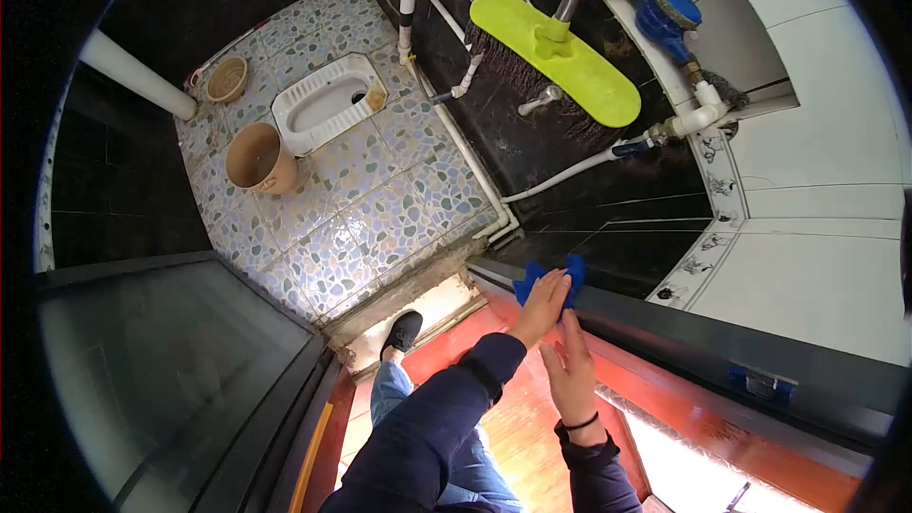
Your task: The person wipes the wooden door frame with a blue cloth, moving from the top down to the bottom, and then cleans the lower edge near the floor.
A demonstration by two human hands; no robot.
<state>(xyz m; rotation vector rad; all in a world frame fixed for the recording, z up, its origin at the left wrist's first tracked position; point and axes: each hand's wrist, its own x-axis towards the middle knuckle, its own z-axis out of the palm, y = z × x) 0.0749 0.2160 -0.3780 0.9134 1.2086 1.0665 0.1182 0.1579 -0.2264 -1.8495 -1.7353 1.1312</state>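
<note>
My left hand lies on a blue cloth and presses it against the dark grey door frame at the bathroom threshold. My right hand is just below and beside it. Its fingers are straight and flat near the frame's red-brown wood, and it holds nothing. A black band circles that wrist. Both arms wear dark blue sleeves.
Beyond the threshold are a pebble-pattern floor, a white squat toilet, a tan bucket and a small basin. A lime-green broom leans on the black wall near white pipes and a blue water meter. A glass door stands at left. My black shoe rests on the sill.
</note>
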